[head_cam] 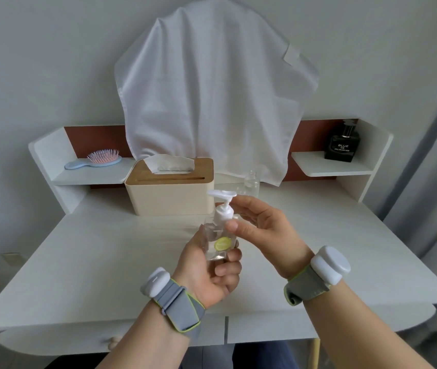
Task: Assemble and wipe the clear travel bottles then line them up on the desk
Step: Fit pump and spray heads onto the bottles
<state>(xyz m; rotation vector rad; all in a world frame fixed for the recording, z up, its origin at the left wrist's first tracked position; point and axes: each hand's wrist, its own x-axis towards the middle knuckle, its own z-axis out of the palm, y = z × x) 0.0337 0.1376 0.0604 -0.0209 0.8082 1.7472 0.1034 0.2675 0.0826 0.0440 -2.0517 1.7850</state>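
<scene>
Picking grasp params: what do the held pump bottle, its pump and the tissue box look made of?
Pump bottle: clear glossy plastic, probably; the left hand shows through it.
Pump head: opaque white plastic, smooth; the right hand pinches its collar.
Tissue box: matte cream body, likely plastic; tan lid with faint grain, wood or bamboo.

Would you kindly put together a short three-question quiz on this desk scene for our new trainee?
1. True or false: the left hand grips the clear pump bottle above the desk.
2. What is the right hand pinching? A) the hairbrush B) the white pump head C) a tissue
3. Fill in: a second clear bottle, capless, stands right of the ____.

Key: 1 true; 2 B; 3 tissue box.
</scene>
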